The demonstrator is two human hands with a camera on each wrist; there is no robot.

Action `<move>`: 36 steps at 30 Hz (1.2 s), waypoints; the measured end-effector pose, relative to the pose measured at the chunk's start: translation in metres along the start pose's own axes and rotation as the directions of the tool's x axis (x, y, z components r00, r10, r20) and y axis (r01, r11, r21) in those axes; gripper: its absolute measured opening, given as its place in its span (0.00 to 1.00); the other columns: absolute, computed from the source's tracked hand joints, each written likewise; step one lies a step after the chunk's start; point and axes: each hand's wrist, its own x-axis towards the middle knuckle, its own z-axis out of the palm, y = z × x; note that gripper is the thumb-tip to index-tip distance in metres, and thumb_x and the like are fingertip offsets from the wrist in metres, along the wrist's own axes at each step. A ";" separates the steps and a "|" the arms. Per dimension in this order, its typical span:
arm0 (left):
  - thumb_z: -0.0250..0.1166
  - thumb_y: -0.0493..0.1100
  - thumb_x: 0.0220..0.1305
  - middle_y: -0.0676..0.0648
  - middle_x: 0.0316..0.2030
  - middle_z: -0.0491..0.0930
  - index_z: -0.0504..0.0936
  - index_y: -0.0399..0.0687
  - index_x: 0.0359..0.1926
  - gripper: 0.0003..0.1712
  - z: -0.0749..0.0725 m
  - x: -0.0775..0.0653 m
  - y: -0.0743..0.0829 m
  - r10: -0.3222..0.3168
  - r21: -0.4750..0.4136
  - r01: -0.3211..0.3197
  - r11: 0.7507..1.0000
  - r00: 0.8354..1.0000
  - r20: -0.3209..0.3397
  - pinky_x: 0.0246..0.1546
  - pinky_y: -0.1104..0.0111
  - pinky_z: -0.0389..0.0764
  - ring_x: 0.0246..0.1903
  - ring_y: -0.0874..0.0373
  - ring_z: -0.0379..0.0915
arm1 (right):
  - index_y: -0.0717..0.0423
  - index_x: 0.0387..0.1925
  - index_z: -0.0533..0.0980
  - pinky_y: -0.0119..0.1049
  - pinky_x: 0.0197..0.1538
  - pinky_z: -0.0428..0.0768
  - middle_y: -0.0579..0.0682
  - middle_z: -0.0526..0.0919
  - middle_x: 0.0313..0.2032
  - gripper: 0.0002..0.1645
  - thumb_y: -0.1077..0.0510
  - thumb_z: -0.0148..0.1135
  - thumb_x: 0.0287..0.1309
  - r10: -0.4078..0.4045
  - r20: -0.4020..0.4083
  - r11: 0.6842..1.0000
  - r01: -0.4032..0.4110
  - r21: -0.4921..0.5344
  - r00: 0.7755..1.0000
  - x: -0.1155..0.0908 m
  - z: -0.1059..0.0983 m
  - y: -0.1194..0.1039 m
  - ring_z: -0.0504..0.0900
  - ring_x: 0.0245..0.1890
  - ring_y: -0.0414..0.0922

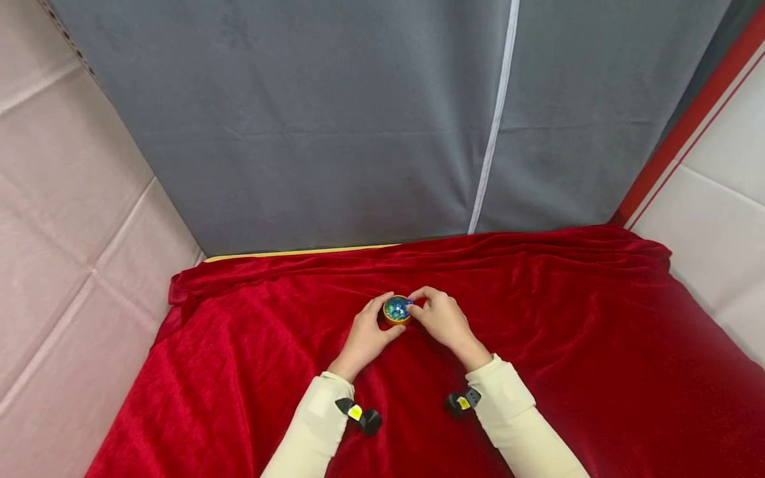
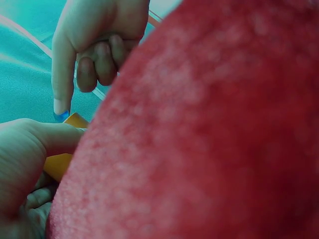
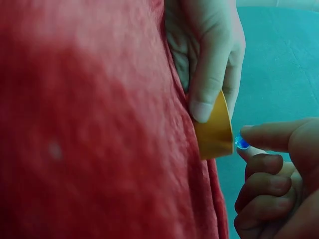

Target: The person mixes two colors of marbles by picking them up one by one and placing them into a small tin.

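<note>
A small yellow-orange bowl [image 1: 397, 324] stands on the red cloth, with shiny blue and green glass beads [image 1: 396, 308] filling it. My left hand [image 1: 362, 337] grips this bowl from the left, thumb on the near side and fingers on the far side. Just over its right rim is my right hand [image 1: 447, 321], pinching one clear blue glass bead [image 3: 242, 143] between thumb and index finger. The other fingers of that hand are curled in the right wrist view. Red fabric hides part of the bowl [image 2: 59, 165] in the left wrist view.
Wrinkled red velvet cloth [image 1: 574, 372] covers the table. A grey curtain [image 1: 323, 133] with a white stripe hangs behind it. Pale padded panels [image 1: 66, 265] rise on the left, and a white panel [image 1: 729, 199] with a red edge stands on the right.
</note>
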 end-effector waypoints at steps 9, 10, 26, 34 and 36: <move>0.72 0.43 0.55 0.40 0.59 0.74 0.69 0.46 0.65 0.36 0.000 -0.001 0.000 0.003 0.008 -0.003 1.000 1.000 -0.006 0.62 0.52 0.72 0.57 0.45 0.73 | 0.55 0.42 0.81 0.31 0.20 0.64 0.47 0.68 0.16 0.12 0.55 0.66 0.57 0.004 0.000 1.000 -0.004 -0.010 1.000 0.002 0.005 0.004 0.65 0.16 0.41; 0.72 0.43 0.55 0.40 0.59 0.74 0.69 0.46 0.65 0.36 0.000 -0.001 0.000 0.002 0.008 -0.002 1.000 1.000 -0.005 0.62 0.52 0.72 0.57 0.45 0.73 | 0.55 0.42 0.81 0.31 0.20 0.64 0.47 0.68 0.16 0.12 0.55 0.66 0.57 0.004 0.000 1.000 -0.004 -0.008 1.000 0.002 0.005 0.004 0.65 0.16 0.41; 0.71 0.43 0.55 0.40 0.60 0.74 0.69 0.46 0.65 0.37 0.001 0.000 0.001 0.002 -0.009 -0.002 1.000 1.000 0.000 0.62 0.53 0.73 0.57 0.45 0.73 | 0.56 0.41 0.81 0.30 0.20 0.64 0.47 0.68 0.16 0.11 0.57 0.66 0.56 -0.011 0.005 1.000 0.011 -0.002 1.000 0.001 0.007 0.002 0.64 0.15 0.41; 0.71 0.43 0.56 0.41 0.60 0.74 0.69 0.46 0.66 0.37 0.000 0.000 0.001 0.001 -0.006 -0.001 1.000 1.000 0.004 0.62 0.53 0.73 0.57 0.45 0.73 | 0.56 0.42 0.81 0.30 0.21 0.64 0.47 0.68 0.16 0.12 0.57 0.67 0.56 -0.019 0.002 1.000 0.019 -0.004 1.000 0.001 0.007 0.002 0.64 0.16 0.40; 0.71 0.43 0.56 0.41 0.60 0.74 0.69 0.46 0.66 0.37 0.000 0.000 0.001 0.000 -0.009 0.000 1.000 1.000 0.006 0.62 0.53 0.73 0.57 0.45 0.73 | 0.56 0.42 0.81 0.30 0.21 0.64 0.47 0.69 0.16 0.12 0.57 0.66 0.56 -0.021 0.001 1.000 0.021 -0.002 1.000 0.001 0.007 0.002 0.64 0.16 0.40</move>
